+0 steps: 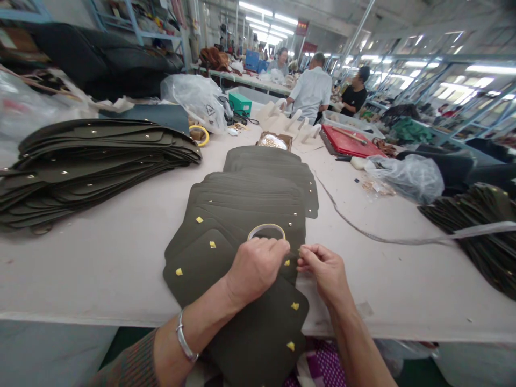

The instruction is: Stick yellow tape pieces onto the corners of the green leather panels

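Note:
A fanned row of dark olive leather panels runs down the middle of the table, the nearest ones bearing small yellow tape squares. My left hand is closed around a roll of tape resting on the nearest panels. My right hand sits just to its right, fingers pinched on a small piece that I cannot make out, close to the left hand's fingertips. The nearest panel hangs over the table's front edge toward me.
A tall stack of the same dark panels lies at left, another pile at right. Plastic bags, a red tray, a small box of hardware and a strap are further back. Several people work at the far table.

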Demonstrator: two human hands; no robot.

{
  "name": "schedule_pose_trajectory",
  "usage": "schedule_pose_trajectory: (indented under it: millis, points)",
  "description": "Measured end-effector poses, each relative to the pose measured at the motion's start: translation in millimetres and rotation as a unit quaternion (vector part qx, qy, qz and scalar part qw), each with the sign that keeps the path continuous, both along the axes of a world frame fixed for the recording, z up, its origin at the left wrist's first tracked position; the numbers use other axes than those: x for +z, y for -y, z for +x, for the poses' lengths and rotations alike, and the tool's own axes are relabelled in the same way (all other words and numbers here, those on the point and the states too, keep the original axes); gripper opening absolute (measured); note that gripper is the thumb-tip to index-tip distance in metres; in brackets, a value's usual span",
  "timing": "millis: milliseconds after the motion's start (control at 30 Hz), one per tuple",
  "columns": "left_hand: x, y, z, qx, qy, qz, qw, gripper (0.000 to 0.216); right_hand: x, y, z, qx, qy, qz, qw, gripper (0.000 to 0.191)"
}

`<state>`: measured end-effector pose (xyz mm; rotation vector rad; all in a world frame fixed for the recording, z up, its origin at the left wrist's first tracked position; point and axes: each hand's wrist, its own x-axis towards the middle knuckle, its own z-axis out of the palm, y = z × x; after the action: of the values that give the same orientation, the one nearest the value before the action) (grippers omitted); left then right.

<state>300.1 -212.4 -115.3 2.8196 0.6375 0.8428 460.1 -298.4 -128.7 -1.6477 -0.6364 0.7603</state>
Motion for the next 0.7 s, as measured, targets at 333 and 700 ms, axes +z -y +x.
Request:
schedule_pose_trajectory:
  millis: [333, 700]
  points:
    - [-8.3, -9.7, -0.7, -0.007, -0.133, -0.033, 0.99, 0.015, -3.9, 8.6, 15.9, 0.096, 0.028, -0.071, 0.992, 0.037]
    - [-11.8, -10.0, -3.5, -0.029, -0.127, -0.057, 0.99, 0.013, -5.2, 1.5, 2.0, 0.162, 0.354, -0.059, 0.919, 0.018]
